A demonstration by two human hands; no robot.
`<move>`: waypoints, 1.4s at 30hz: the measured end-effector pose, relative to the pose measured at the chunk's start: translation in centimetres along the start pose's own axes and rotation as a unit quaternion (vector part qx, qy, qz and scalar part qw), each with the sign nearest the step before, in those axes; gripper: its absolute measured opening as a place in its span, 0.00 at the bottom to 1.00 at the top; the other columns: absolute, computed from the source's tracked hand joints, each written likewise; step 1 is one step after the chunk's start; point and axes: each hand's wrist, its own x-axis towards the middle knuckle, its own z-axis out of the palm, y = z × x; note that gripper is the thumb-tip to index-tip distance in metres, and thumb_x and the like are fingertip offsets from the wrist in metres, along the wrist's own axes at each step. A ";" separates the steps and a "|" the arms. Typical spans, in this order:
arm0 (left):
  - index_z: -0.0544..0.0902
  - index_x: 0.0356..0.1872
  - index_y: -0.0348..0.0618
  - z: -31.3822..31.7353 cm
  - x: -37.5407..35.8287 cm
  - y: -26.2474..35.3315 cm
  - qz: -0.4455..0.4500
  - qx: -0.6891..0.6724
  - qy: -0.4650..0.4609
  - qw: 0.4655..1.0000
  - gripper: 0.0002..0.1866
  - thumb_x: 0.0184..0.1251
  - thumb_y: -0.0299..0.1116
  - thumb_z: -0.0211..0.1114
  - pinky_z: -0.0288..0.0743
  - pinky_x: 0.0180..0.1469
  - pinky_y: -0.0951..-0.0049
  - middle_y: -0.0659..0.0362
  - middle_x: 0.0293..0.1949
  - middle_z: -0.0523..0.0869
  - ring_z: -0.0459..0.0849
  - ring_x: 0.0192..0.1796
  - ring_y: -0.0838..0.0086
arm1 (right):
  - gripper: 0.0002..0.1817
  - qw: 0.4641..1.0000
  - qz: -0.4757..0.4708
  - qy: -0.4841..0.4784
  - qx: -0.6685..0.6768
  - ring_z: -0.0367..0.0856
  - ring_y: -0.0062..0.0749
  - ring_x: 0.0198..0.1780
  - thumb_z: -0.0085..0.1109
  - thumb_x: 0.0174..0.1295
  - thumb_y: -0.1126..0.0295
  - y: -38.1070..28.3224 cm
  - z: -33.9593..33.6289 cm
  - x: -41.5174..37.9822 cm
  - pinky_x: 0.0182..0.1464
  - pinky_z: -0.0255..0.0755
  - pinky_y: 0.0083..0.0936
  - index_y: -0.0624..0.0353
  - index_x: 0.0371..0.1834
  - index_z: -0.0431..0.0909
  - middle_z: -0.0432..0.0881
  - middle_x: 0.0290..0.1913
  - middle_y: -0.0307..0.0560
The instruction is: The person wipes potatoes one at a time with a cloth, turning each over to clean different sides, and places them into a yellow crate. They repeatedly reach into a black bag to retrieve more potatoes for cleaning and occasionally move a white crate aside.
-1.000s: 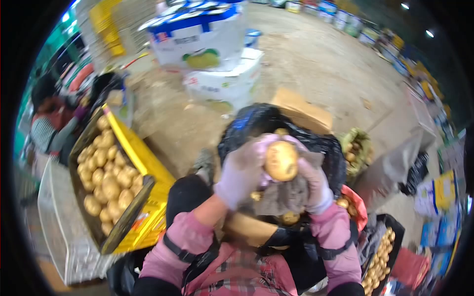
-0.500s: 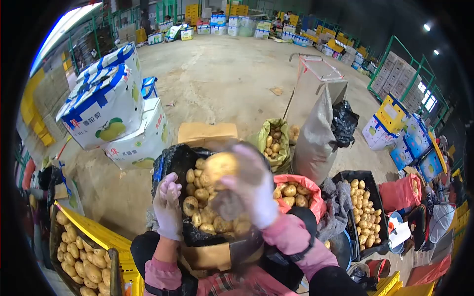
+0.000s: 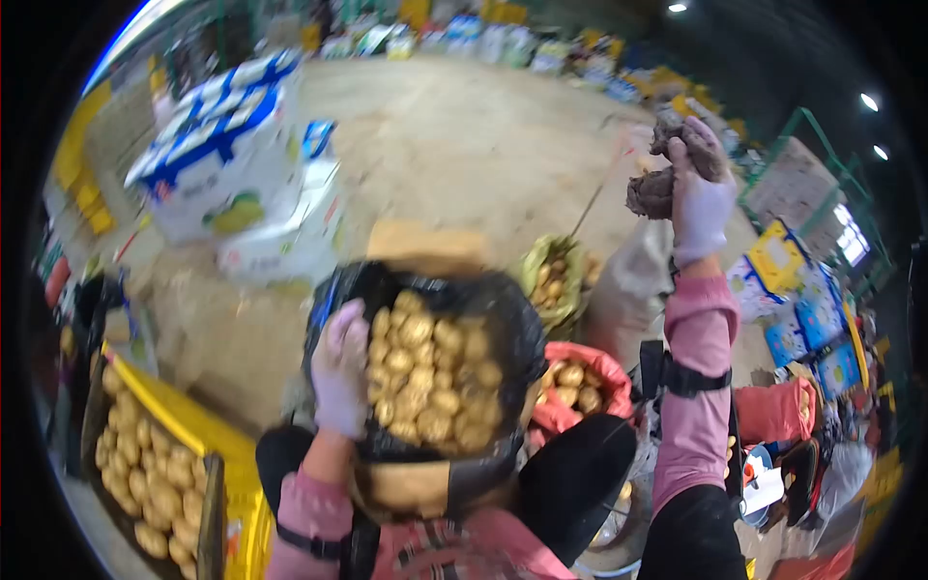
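A cardboard box lined with a black plastic bag (image 3: 527,324) stands between my knees, filled with potatoes (image 3: 425,372). My left hand (image 3: 341,372), in a pale glove, is at the box's left side, fingers stretched upward and holding nothing. Raised far to the upper right, my gloved right hand (image 3: 704,198) is closed on a crumpled grey-brown cloth (image 3: 652,193), whose ends stick out on both sides of the fingers.
A red sack of potatoes (image 3: 580,382) and a green sack (image 3: 551,285) stand right of the box, near a tall pale sack (image 3: 628,295). A yellow-edged crate (image 3: 159,396) holds potatoes at lower left. White cartons (image 3: 232,164) are stacked behind it.
My right hand has swung from over the box to the upper right with the cloth. The potato it held over the box is no longer in it. The view has shifted and blurred.
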 end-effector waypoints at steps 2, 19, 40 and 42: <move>0.79 0.59 0.36 0.0 0.1 -0.2 0.040 0.058 -0.016 0.997 0.16 0.78 0.36 0.58 0.72 0.61 0.75 0.59 0.55 0.82 0.79 0.56 0.76 | 0.18 0.992 0.083 -0.070 0.061 0.83 0.21 0.48 0.64 0.65 0.79 -3.4 4.2 -6.9 0.52 0.76 0.19 0.60 0.59 0.80 0.86 0.48 0.40; 0.86 0.44 0.37 5.9 3.6 -19.2 -0.186 0.541 -0.320 0.755 0.20 0.62 0.43 0.61 0.81 0.45 0.53 0.43 0.42 0.88 0.87 0.43 0.43 | 0.22 0.968 0.153 -0.194 0.047 0.85 0.32 0.51 0.66 0.55 0.84 -3.4 3.8 -19.3 0.54 0.77 0.25 0.62 0.56 0.80 0.85 0.50 0.49; 0.86 0.54 0.40 8.3 3.2 -24.7 -0.365 0.568 -0.269 0.687 0.33 0.53 0.55 0.70 0.79 0.56 0.63 0.46 0.52 0.88 0.87 0.55 0.58 | 0.28 0.922 0.096 -0.373 0.034 0.84 0.52 0.53 0.69 0.47 0.80 -5.0 4.9 -21.4 0.59 0.76 0.35 0.62 0.57 0.79 0.83 0.52 0.58; 0.85 0.54 0.41 8.6 4.3 -24.9 -0.377 0.508 -0.313 0.709 0.36 0.52 0.61 0.69 0.78 0.56 0.63 0.46 0.53 0.87 0.87 0.53 0.57 | 0.28 0.921 0.107 -0.372 0.054 0.83 0.54 0.52 0.68 0.45 0.79 -5.4 5.1 -21.2 0.58 0.76 0.36 0.64 0.55 0.79 0.82 0.51 0.61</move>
